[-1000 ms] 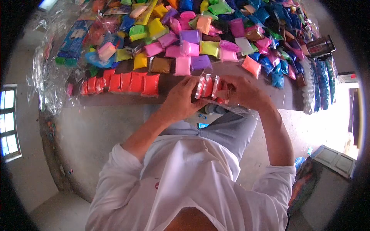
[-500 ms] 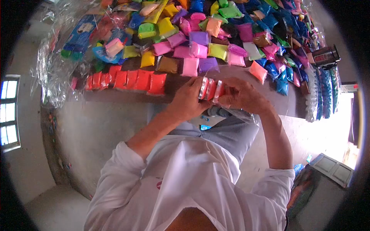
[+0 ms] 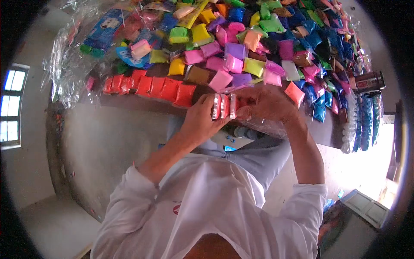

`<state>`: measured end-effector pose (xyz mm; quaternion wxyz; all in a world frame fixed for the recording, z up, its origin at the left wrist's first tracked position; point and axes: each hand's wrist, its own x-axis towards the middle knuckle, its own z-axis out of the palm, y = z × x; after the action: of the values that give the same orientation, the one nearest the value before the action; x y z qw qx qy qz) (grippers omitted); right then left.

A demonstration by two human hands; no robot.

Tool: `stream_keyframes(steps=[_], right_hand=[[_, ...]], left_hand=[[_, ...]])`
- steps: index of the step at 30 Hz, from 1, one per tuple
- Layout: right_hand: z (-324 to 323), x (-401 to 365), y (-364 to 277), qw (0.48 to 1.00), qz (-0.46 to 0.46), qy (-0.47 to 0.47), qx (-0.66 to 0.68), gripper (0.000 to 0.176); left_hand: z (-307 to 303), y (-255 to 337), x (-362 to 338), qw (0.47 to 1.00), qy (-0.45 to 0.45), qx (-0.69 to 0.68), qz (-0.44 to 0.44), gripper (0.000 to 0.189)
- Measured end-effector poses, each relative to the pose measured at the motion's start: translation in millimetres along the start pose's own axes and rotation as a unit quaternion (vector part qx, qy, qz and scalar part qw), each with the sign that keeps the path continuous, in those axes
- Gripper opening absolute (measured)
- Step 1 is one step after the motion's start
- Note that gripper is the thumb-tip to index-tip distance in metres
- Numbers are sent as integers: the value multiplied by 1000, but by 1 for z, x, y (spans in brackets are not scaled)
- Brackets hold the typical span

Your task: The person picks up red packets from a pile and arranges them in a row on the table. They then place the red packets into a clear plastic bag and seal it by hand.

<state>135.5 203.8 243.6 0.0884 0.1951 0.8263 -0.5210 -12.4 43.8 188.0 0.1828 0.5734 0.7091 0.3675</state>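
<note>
At the table's near edge, my left hand (image 3: 199, 118) is closed around a short row of red packets (image 3: 224, 106) with silvery crimped ends, standing side by side. My right hand (image 3: 269, 105) is just to their right, fingers curled by the last packet. Clear plastic film (image 3: 265, 125), seemingly a bag, spreads under and around the right fingers, which grip it; the exact grip is partly hidden. To the left of my hands, a line of more red packets (image 3: 161, 88) lies along the table edge.
Many small coloured packets (image 3: 235, 49) are heaped across the brown table (image 3: 133, 102). Crumpled clear wrap (image 3: 64, 73) hangs over its left end. A dark can-like object (image 3: 368, 81) and hanging blue strips (image 3: 366, 114) are at the right end.
Both hands and the held red packets have shifted slightly left and lower in view. The right fingers have moved a little around the plastic. The whole view has tilted slightly.
</note>
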Motion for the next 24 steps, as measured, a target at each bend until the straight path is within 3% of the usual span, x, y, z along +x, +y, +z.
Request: stream_keyframes(steps=[1,5,7,11,13,16,18,19,20,24], right_hand=[[0,0,-10,998,6,-2,-69,48],[4,19,2,995,-24,20,-94,48],[5,30,13,993,-46,-20,106,51],[-2,31,18,987,-54,-32,151,52],[-7,17,8,996,-54,22,72,47],[-14,14,23,999,-47,5,18,42],[-10,8,28,991,-103,54,-67,38],[-8,8,26,987,-90,79,-108,41],[-7,4,15,987,-84,94,-96,41],[8,8,15,981,-90,167,-41,39]], left_hand=[[-2,0,-3,1000,9,1,-2,53],[4,-12,1,997,63,40,10,48],[0,-9,11,998,56,22,-7,47],[-2,-9,18,998,69,14,-1,44],[-2,-12,17,997,72,27,2,45],[7,-24,14,994,72,77,-19,55],[-8,1,17,998,25,-18,-62,49],[-5,0,16,998,37,28,-37,49],[-2,-4,16,995,54,77,-15,48],[-1,-10,19,999,13,48,-14,51]])
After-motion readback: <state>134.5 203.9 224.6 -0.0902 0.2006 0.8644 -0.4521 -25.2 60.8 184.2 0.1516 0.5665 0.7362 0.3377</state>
